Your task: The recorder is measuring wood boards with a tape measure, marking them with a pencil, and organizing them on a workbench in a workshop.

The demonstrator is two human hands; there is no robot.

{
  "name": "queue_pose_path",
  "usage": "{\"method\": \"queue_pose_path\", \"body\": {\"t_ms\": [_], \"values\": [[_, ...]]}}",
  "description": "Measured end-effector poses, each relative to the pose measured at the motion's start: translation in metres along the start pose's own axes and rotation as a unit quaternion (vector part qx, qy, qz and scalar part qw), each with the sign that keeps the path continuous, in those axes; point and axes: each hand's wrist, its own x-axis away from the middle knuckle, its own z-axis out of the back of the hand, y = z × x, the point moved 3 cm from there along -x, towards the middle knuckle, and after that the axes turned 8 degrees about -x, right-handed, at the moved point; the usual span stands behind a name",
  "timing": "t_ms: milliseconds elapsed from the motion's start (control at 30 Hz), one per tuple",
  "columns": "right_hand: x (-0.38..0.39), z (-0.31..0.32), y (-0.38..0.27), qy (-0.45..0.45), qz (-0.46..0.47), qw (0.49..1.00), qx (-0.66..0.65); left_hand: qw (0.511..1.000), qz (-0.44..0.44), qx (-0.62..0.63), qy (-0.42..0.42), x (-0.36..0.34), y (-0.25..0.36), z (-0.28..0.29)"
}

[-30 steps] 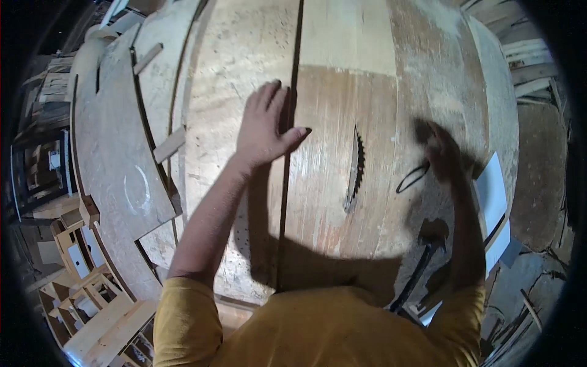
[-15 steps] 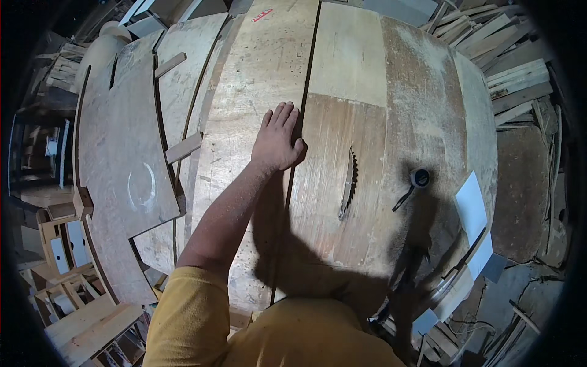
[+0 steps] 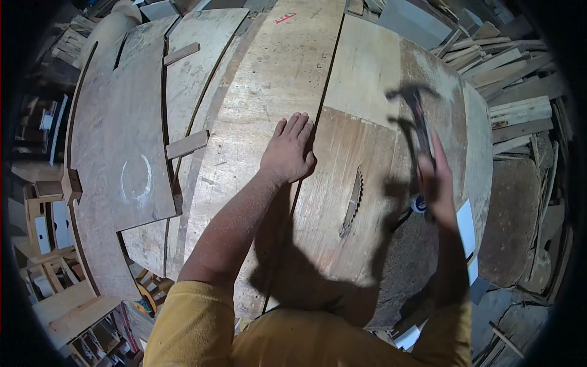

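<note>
Hammer (image 3: 420, 125) in right fingers (image 3: 439, 154)

Long, pale wooden offcuts (image 3: 501, 61) are heaped at upper right, above a flat brown board (image 3: 510, 226). Grey, littered floor (image 3: 495, 315) is exposed at lower right; box-shaped, pale wooden furniture (image 3: 64, 300) is dimly lit at lower left.

Hammer (image 3: 420, 125): dark, slightly blurred by motion.
Hammer pose: gripped by its handle, held raised to the right of the board, head pointed away.
Board (image 3: 275, 79): pale wood, pitted with small dark spots, marked in red near its far end.
Board pose: laid flat.
</note>
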Motion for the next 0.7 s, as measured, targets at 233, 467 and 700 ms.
{"method": "queue_pose_path", "body": {"t_ms": [233, 467, 700], "values": [[-0.168, -0.091, -0.034, 0.061, 0.152, 0.987, 0.013, 1.000, 0.003, 0.014, -0.012, -0.002, -0.001, 0.000], [-0.180, -0.116, -0.029, 0.093, 0.189, 0.976, -0.059, 1.000, -0.002, 0.010, -0.021, -0.003, -0.001, -0.003], [-0.185, -0.130, -0.015, 0.001, 0.169, 0.983, 0.077, 1.000, -0.005, 0.010, -0.008, -0.003, 0.000, -0.002]]}}
